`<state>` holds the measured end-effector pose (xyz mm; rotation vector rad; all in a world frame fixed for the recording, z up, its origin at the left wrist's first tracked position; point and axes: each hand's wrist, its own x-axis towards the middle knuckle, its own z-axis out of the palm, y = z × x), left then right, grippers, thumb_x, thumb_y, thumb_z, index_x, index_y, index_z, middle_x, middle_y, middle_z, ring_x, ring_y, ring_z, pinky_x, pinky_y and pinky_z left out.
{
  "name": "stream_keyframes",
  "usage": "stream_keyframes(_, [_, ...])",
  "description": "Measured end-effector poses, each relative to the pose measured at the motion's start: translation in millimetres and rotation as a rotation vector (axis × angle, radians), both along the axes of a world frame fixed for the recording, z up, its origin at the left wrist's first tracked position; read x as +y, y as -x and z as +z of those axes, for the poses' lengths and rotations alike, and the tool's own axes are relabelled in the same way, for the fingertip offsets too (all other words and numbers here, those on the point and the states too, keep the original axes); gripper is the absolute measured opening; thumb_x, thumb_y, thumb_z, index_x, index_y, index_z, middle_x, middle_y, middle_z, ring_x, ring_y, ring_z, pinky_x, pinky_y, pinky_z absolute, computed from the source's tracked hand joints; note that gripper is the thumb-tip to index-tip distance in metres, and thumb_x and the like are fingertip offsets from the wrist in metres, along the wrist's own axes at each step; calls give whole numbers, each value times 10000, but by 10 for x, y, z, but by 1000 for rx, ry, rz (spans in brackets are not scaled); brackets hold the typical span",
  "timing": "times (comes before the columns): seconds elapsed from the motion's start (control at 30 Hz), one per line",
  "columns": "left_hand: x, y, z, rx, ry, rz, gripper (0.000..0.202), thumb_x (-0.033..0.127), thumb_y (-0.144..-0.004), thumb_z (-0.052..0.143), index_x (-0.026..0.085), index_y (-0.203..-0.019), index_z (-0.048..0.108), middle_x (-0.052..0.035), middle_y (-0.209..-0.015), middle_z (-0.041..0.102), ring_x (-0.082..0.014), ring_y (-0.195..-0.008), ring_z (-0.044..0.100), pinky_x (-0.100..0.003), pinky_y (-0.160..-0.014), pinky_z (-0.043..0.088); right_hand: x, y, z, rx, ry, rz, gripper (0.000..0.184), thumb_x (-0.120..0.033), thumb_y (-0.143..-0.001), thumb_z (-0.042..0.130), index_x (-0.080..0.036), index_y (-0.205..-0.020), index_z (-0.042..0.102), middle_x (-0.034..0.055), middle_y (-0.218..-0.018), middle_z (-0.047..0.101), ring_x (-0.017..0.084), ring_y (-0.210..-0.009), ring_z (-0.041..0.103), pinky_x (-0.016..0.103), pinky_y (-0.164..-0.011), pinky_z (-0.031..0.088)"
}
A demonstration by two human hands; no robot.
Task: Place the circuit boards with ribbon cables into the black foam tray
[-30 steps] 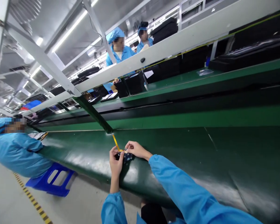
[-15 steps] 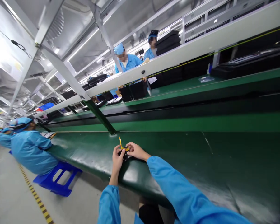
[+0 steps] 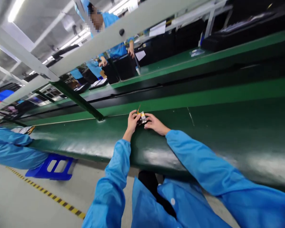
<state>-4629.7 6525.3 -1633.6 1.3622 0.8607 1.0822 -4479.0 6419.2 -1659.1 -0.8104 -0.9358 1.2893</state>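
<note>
Just above the green bench top (image 3: 109,133), a small black-and-silver electronic part (image 3: 143,117) is held between my two hands. From it a thin orange ribbon cable (image 3: 138,110) sticks up. My left hand (image 3: 132,122) grips the part's left side with thumb and fingers closed. On the other side, my right hand (image 3: 155,124) is pinched at the silver end of the part. Fingers hide some of it, and its exact kind is too small to make out.
Across the bench a co-worker's hands (image 3: 131,50) are at black boxes (image 3: 120,68). A green post (image 3: 78,103) rises from the bench on the left. Another person's blue sleeve (image 3: 9,139) and a blue stool (image 3: 53,166) are at far left.
My view has tilted down and shifted, with my hands now higher and farther right in the picture. A silver face of the part now shows, and my right hand has moved to its right edge.
</note>
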Motion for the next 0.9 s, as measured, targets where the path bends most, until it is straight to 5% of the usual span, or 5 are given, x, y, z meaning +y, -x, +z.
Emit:
stream_keyframes(0.13, [2,-173,-157,72,-259,-83,652,551,-745,940,195,-1197,634,39,-799,667,-142,-776,668,-285,-807,522,-153,-354,-61,-53,-44,-55,704,-278,-753,878,-246,-1368,536,-48,-1035,633,103,-774,719,312,-795,659])
stream_keyframes(0.4, [-222,-100,-197,215,-646,-29,589,630,-951,781,223,-1339,605,1,-925,651,-155,-844,663,-308,-838,545,-282,-336,10,-163,-31,-32,563,-245,-810,845,-231,-1314,595,12,-1172,656,104,-872,707,277,-797,672])
stream_keyframes(0.7, [-412,-100,-165,270,-694,-21,674,650,-972,761,255,-1470,537,-45,-1095,652,-184,-942,658,-380,-946,585,-388,-301,95,-190,10,-36,403,-319,-820,886,-194,-1124,654,22,-1114,691,110,-828,701,262,-740,662])
stream_keyframes(0.9, [-425,-98,-139,272,-708,-68,774,686,-955,766,268,-1527,452,-46,-1107,614,-208,-1008,678,-397,-953,588,-456,-154,129,-183,-26,-168,382,-377,-845,889,-198,-1077,643,20,-1070,698,111,-779,705,277,-723,669])
